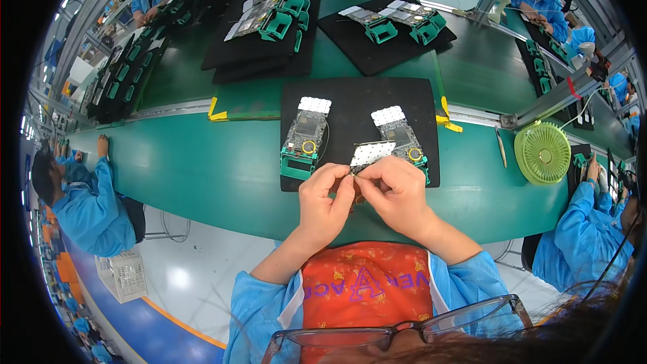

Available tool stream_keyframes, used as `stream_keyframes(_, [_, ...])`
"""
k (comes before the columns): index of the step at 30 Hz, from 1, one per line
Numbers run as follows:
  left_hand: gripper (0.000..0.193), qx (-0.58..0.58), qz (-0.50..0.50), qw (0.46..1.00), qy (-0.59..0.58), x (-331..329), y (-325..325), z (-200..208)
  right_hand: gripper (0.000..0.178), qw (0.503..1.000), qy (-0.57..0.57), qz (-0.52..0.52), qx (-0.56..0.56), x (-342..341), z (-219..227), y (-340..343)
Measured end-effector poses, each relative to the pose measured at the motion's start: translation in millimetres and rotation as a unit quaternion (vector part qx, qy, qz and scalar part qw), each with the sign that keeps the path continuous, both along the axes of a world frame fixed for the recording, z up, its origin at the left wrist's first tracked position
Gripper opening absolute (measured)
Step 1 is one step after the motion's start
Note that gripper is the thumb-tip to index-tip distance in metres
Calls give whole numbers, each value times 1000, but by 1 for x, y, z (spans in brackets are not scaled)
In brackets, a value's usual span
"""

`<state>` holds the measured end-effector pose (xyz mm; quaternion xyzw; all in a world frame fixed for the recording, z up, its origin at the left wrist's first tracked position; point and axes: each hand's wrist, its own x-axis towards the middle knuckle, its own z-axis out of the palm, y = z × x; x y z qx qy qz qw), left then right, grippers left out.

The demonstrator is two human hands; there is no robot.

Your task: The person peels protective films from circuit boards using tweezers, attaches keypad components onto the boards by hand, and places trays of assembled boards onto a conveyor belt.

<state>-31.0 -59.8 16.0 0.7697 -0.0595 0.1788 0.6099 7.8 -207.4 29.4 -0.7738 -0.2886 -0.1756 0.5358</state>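
Both hands meet at the near edge of a black rectangular foam mat (pixel 357 98) on the green tabletop (pixel 202 168). Left hand (pixel 323 202) and right hand (pixel 397 195) are pressed fingertip to fingertip, pinching between them a small white keypad strip with a grid of raised buttons (pixel 371 153). The strip sticks up and away from the fingers, tilted, its far end over the mat.

Just beyond the right hand, partly hidden by the strip, lies a green circuit board with a white keypad at its far end (pixel 397 131). A second board of the same kind, seated in a teal plastic holder (pixel 305 138), lies on the mat's left half, just beyond the left hand but not touching it.

A round light-green desk fan (pixel 542 153) sits to the right. Other people in blue smocks (pixel 94 209) sit along the tabletop.
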Motion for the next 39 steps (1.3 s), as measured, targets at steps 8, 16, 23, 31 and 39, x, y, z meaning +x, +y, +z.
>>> stream_keyframes(8, [5,42,4,999,-18,2,-3,1,10,1000,10,5,7,2,0,-3])
stream_keyframes(16, [10,98,30,988,-114,8,-8,0,9,997,71,22,30,1,0,-7])
stream_keyframes(23, [14,123,28,978,-167,12,-13,-5,6,982,179,18,54,0,0,-16])
stream_keyframes(31, [11,110,33,993,-5,34,-13,-5,9,969,211,-68,111,27,-12,-47])
stream_keyframes(39, [19,139,67,987,44,92,8,-27,44,944,316,-92,-34,50,-48,-88])
